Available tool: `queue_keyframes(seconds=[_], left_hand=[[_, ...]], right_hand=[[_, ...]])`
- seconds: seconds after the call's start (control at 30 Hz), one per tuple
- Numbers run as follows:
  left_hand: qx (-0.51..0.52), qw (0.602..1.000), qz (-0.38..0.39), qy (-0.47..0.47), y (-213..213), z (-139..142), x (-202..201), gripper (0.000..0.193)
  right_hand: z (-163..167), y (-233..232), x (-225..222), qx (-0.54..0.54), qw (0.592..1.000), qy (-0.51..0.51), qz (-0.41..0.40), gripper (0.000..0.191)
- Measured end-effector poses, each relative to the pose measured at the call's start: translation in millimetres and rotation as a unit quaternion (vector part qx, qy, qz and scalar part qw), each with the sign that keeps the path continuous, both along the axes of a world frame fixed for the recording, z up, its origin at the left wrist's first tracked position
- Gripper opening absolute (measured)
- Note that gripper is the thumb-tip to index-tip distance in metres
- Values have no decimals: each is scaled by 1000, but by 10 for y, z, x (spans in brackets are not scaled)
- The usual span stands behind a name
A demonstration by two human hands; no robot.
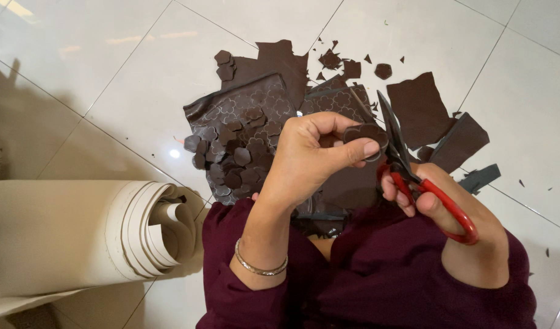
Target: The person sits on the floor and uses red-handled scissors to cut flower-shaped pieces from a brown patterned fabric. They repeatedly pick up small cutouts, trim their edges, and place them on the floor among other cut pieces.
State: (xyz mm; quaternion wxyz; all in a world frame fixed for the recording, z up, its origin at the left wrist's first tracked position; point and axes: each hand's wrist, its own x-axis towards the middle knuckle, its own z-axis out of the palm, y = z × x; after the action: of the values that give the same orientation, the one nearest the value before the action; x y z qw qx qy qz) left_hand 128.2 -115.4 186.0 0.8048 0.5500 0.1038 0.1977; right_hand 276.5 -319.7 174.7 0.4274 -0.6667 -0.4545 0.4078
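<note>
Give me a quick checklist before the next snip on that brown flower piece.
1. Left hand pinches the flower piece: ok.
2. Right hand is in the red scissors handles: ok.
3. Blades meet the piece's edge: ok.
4. Left fingertips are clear of the blades: not ok, thumb close.
5. Traced line is visible: cannot tell.
6. Cut flower pile is apart from the blades: ok.

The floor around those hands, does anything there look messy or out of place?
Yes: small dark scraps lie strewn over the white tiled floor beyond the scissors, away from the heap of cut flower shapes. They look like trimmings, not a spill. Nothing seems damaged.
</note>
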Motion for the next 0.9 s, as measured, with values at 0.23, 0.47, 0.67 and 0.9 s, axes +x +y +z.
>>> queue_keyframes(seconds=[0.23, 0.47, 0.67, 0.9], left_hand=[[-29, 999, -18, -12, 25, -36, 18, 20], [-4, 1000, -23, -3, 42, -42, 11, 18], [170, 970, 75, 159, 362, -169, -75, 15], [407, 767, 182, 463, 960, -743, -188, 26]], right_hand=[[-33, -7, 15, 2, 1000, 25, 7, 98], [-71, -43, 78, -22, 1000, 11, 8, 95], [-158, -2, 129, 46, 998, -16, -41, 100], [-216, 11, 249, -34, 992, -50, -109, 92]])
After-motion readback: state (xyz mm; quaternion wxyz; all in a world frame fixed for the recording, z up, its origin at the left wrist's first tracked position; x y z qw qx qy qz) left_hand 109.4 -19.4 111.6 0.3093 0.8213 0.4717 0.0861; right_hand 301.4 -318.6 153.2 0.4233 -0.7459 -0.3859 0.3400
